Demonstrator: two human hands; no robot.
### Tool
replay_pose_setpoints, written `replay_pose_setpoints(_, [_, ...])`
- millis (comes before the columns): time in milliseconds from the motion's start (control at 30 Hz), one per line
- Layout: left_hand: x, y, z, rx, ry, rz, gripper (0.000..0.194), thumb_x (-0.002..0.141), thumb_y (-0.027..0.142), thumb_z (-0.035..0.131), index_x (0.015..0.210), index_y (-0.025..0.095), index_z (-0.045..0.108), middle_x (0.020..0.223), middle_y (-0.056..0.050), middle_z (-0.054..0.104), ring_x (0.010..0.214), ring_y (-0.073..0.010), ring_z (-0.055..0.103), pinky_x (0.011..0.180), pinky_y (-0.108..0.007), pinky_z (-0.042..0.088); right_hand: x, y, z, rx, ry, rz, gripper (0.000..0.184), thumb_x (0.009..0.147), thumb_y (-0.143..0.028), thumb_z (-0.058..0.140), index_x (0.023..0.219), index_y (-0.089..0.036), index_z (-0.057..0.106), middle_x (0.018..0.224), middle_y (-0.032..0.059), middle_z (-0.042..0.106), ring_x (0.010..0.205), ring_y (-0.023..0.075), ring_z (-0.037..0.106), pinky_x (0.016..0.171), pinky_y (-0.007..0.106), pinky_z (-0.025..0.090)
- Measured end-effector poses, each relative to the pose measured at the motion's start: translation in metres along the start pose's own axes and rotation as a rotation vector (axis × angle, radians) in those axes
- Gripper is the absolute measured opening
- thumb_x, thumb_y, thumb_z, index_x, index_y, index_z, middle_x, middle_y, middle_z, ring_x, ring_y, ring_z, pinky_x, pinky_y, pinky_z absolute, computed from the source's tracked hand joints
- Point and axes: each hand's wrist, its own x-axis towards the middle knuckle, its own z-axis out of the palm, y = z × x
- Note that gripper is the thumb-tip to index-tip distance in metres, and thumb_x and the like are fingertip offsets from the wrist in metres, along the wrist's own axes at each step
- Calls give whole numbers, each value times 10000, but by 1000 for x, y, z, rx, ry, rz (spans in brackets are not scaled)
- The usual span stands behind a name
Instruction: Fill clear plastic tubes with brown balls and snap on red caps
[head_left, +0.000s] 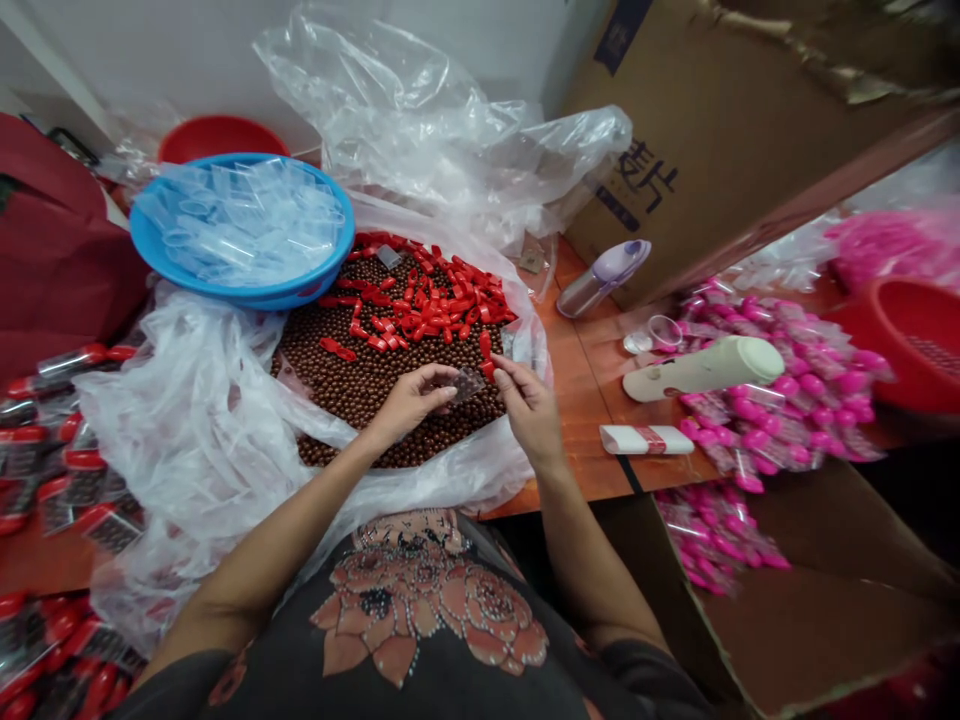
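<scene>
My left hand pinches a small clear tube filled with brown beads, held over a heap of brown beads in an open clear plastic bag. My right hand is right beside the tube's end, fingers pinched on a red cap. A pile of red caps lies on the far side of the bead heap.
A blue basin of empty clear tubes sits at the back left over a red basin. Finished red-capped tubes lie left, pink-capped ones right. A bottle, a white device and cardboard boxes stand right.
</scene>
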Motion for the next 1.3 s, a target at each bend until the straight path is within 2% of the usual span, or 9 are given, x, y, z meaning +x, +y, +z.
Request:
replay_pose_setpoints(100, [-9,4,4,98,26,62,311,784,265,664,1077,160,672,1016,-62,691,853,-153,635,723,-265,540,-4,-8,-1,-113,-74,-123,272,954,-315,522,1178,-271,668,1110,45,701,1044,181,647,952,383,516])
replay_pose_setpoints(200, [-14,4,7,201,58,133,287,796,237,650,1072,165,687,1034,-59,703,918,-168,643,815,-287,526,-9,-13,0,-189,-73,-209,276,961,-296,512,1193,-274,661,1115,52,705,1039,188,654,941,387,520])
replay_pose_setpoints(400, [-21,4,12,213,59,119,277,800,254,639,1054,155,690,1006,-63,712,883,-179,654,767,-290,534,-17,-14,3,-257,-43,-346,281,952,-270,535,1205,-280,657,1086,53,720,1015,198,662,917,401,534])
replay_pose_setpoints(567, [-24,6,15,240,67,118,291,803,266,633,1066,153,684,1060,-75,711,921,-190,659,803,-303,536,-19,-14,2,-231,10,-309,271,960,-281,518,1188,-271,666,1105,53,721,1029,199,666,928,401,536])
replay_pose_setpoints(933, [-32,5,16,209,83,120,326,814,285,651,1113,161,692,1102,-83,707,982,-205,650,865,-319,522,-23,-19,0,-91,-2,-180,243,953,-313,530,1135,-278,688,1093,38,724,1009,186,674,921,393,546])
replay_pose_setpoints(1300, [-34,9,21,147,138,107,304,785,287,675,1055,151,703,1054,-79,721,932,-201,660,822,-317,540,-25,-20,0,-230,-24,-369,262,960,-262,517,1178,-263,663,1093,61,721,1022,192,670,919,397,547])
